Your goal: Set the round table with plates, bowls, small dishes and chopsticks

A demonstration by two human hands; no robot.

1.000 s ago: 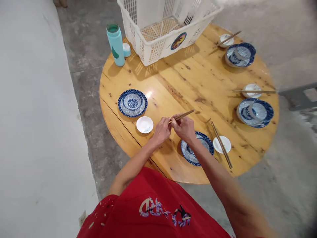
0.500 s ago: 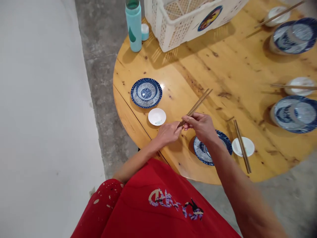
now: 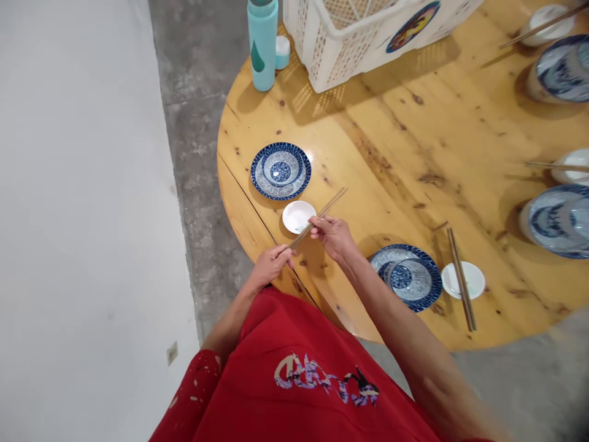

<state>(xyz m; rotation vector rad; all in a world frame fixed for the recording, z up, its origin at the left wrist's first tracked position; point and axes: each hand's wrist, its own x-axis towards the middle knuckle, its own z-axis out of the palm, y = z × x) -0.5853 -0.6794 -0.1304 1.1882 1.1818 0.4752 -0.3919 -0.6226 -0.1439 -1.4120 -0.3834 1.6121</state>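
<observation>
A pair of wooden chopsticks [image 3: 332, 201] is held in both hands, slanting up to the right. My left hand [image 3: 271, 265] pinches their lower end near the table's edge. Further up the sticks, my right hand [image 3: 335, 237] grips them between thumb and fingers. Right behind them is a small white dish [image 3: 297, 215], partly crossed by the chopsticks. Beyond the dish sits a blue-patterned plate [image 3: 257, 181] with a matching bowl [image 3: 281, 170] on it.
On the wooden table [image 3: 368, 141], another blue plate [image 3: 430, 294] with a bowl stands right, beside a white dish [image 3: 476, 282] bearing chopsticks [image 3: 460, 276]. A white plastic crate [image 3: 340, 67] and turquoise bottle [image 3: 264, 52] stand at the back. More tableware [image 3: 559, 215] lies far right.
Both hands have moved left and the chopsticks have come with them, now over the edge of the small white dish. The right forearm no longer covers the nearer blue plate.
</observation>
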